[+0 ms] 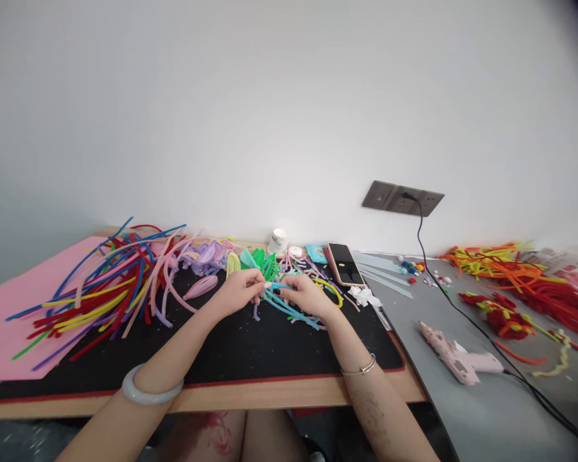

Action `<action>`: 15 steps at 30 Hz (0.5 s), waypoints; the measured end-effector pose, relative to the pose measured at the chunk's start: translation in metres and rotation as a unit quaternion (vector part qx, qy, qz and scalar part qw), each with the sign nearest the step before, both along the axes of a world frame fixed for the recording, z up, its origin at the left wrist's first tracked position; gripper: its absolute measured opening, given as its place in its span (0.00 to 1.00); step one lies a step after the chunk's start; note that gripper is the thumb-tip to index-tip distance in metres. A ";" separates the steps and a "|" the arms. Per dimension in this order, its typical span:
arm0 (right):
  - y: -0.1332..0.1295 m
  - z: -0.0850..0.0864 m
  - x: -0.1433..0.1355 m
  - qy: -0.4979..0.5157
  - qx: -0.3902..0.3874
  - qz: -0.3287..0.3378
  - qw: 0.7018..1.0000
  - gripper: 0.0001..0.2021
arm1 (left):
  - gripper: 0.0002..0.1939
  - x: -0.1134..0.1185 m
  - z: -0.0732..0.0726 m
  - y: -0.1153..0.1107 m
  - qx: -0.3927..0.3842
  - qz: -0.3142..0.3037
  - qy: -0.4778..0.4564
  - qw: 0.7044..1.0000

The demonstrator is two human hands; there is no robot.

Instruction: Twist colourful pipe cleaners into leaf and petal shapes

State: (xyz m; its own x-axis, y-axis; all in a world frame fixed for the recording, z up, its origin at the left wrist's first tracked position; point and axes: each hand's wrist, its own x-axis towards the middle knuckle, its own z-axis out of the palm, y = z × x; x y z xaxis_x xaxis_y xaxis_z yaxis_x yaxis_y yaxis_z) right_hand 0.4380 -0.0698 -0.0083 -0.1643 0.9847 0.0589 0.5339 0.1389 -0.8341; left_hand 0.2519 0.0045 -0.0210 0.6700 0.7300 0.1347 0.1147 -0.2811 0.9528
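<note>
- Smartphone (345, 264): lies face up on the black mat's far right corner.
- Pink glue gun (457, 360): right of the smartphone, nearer the viewer.
- Wall socket (402, 197): above the smartphone.
- White cup (279, 240): left of the smartphone.

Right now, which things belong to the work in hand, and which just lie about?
In use: left hand, right hand, light blue pipe cleaner.
Lying about: phone, glue gun, pompoms, small cup, pink sheet.
</note>
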 end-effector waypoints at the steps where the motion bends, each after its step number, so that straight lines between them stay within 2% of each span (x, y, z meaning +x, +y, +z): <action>1: 0.000 0.000 0.000 0.002 0.013 0.002 1.000 0.10 | 0.13 0.000 0.000 -0.001 0.006 0.005 -0.008 1.000; 6: 0.000 0.004 0.002 0.010 0.057 0.032 0.998 0.15 | 0.15 0.000 0.000 0.001 -0.023 -0.008 -0.046 0.999; 11: -0.001 0.008 0.007 0.038 0.046 0.056 0.997 0.18 | 0.17 -0.002 -0.001 0.006 -0.067 0.007 -0.080 0.994; 15: 0.000 0.009 0.009 0.054 0.051 0.062 0.995 0.20 | 0.16 -0.002 -0.004 0.008 -0.072 0.012 -0.089 0.993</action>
